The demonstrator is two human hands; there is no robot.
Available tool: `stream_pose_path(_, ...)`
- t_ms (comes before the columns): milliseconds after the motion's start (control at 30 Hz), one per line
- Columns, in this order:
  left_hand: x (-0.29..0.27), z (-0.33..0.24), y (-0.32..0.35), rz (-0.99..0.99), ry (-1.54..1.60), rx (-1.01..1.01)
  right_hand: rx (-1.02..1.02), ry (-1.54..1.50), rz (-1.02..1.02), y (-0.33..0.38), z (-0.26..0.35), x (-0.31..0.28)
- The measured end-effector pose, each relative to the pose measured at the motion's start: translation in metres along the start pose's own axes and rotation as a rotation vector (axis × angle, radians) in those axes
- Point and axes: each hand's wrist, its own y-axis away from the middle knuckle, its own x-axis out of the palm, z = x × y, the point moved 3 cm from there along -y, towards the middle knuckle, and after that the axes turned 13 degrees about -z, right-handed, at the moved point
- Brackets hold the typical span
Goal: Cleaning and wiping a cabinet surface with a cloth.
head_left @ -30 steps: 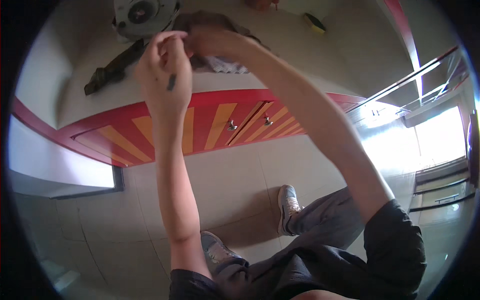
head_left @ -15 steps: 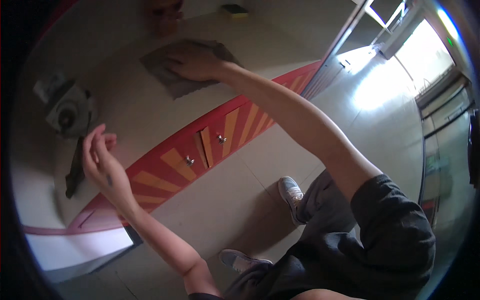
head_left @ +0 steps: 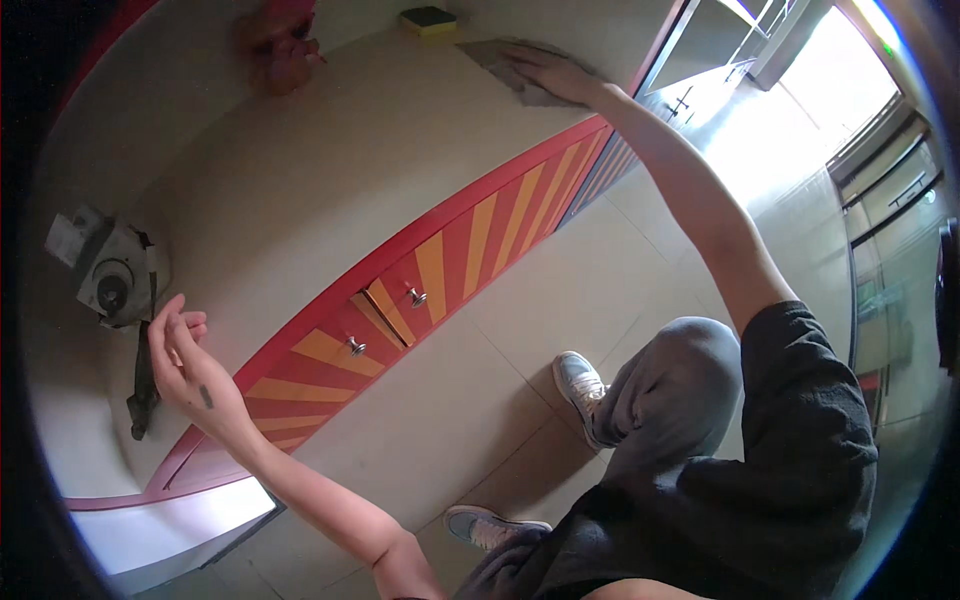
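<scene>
One broad cream countertop with a red edge and red-and-orange striped drawer fronts carries everything; far along it lies a flat, rumpled grey cloth, just short of a yellow-and-green sponge. The right hand presses it, fingers spread flat; the left hand hovers empty above the counter's edge, fingers loosely curled, near a small grey device with a dark strap.
</scene>
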Motion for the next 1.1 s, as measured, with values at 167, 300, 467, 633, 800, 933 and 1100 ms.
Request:
stream_pose_path(167,0.000,0.003,0.000,-0.022,-0.015,0.025,0.163,-0.327,0.017,-0.005,-0.002,0.012)
stream_pose_path(300,0.002,-0.001,0.002,-0.012,-0.028,0.005,0.047,-0.143,0.012,-0.006,-0.002,0.006)
stream_pose_path(467,0.001,0.000,0.004,-0.018,-0.015,-0.025,0.337,-0.546,0.096,-0.014,0.016,-0.029)
stream_pose_path(633,0.001,0.001,0.003,-0.012,0.011,0.012,0.261,-0.421,0.062,-0.009,0.010,-0.015)
stream_pose_path(800,0.001,0.008,0.004,-0.028,0.009,0.051,0.310,-0.414,0.021,-0.008,0.031,-0.007)
stream_pose_path(933,0.000,0.003,0.006,-0.016,0.022,0.025,0.198,-0.317,-0.076,-0.010,0.053,-0.022)
stream_pose_path(1100,-0.003,0.006,0.008,-0.015,0.052,-0.003,0.183,-0.392,0.053,-0.045,0.106,-0.086)
